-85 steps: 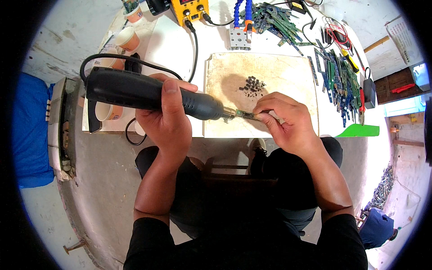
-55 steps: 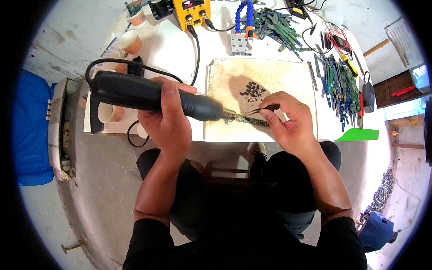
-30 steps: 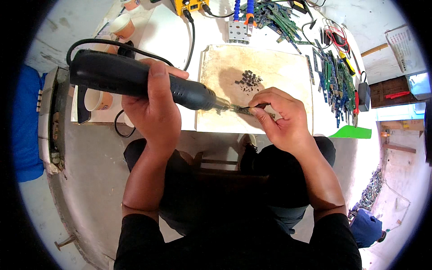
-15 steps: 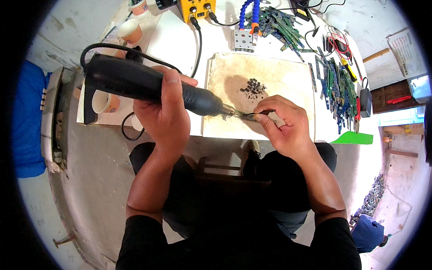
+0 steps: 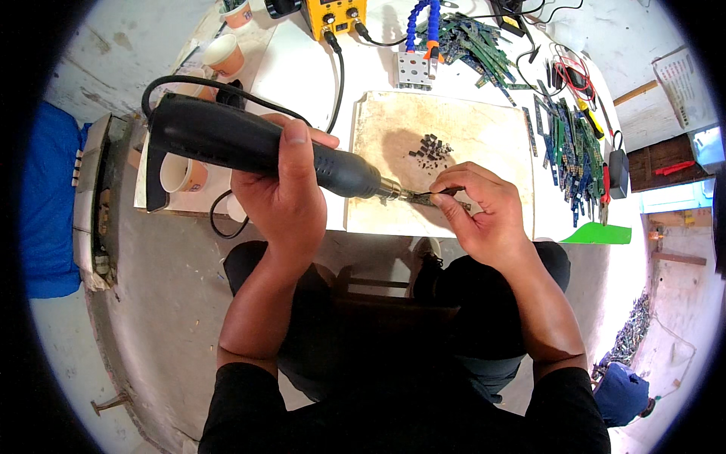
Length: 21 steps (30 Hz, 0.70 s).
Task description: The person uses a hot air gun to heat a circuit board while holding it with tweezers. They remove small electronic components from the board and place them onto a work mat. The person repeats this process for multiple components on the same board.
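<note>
My left hand (image 5: 283, 185) is closed round a black hot-air gun (image 5: 215, 136), its metal nozzle (image 5: 389, 189) pointing right. Just in front of the nozzle, a narrow circuit-board strip (image 5: 417, 197) lies low over the tan work board (image 5: 378, 121). My right hand (image 5: 484, 212) pinches dark tweezers (image 5: 454, 191), their tips at the strip. Whether a right-hand finger also touches the strip I cannot tell. Behind my hands sits a heap of small black chips (image 5: 429, 147).
A yellow soldering station (image 5: 336, 11), metal block with blue flexible hose (image 5: 412, 69) and piled board strips (image 5: 575, 144) surround the board. Paper cups (image 5: 223, 54) stand left. Pliers (image 5: 605, 181) and a black adapter (image 5: 618, 170) lie right. Another board-strip pile (image 5: 469, 41) is behind.
The tweezers and my right fingers have shifted slightly along the strip. The heat gun stays beside it; the whole view has shifted a little with the camera.
</note>
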Motion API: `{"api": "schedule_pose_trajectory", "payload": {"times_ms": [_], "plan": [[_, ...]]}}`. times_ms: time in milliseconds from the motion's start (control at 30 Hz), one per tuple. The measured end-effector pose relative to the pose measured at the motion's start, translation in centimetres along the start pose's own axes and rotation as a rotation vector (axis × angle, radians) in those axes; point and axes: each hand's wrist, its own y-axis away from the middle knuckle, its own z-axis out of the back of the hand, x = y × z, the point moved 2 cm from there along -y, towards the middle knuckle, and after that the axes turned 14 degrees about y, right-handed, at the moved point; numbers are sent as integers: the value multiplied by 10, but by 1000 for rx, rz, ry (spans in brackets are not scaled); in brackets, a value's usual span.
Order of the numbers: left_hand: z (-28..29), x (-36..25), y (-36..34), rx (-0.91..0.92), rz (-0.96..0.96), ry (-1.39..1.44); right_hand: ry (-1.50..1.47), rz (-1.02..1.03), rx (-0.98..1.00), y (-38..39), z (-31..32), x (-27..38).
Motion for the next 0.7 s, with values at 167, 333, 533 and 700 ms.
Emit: {"api": "schedule_pose_trajectory", "payload": {"times_ms": [167, 333, 533, 700], "plan": [[-1, 0, -1, 25, -13, -2, 19, -2, 11, 1, 1, 0], [1, 1, -1, 31, -22, 5, 18, 29, -9, 0, 0, -1], [0, 1, -1, 21, -24, -40, 20, 30, -1, 0, 1, 2], [-2, -3, -1, 20, -13, -127, 24, 43, -11, 0, 0, 0]]}}
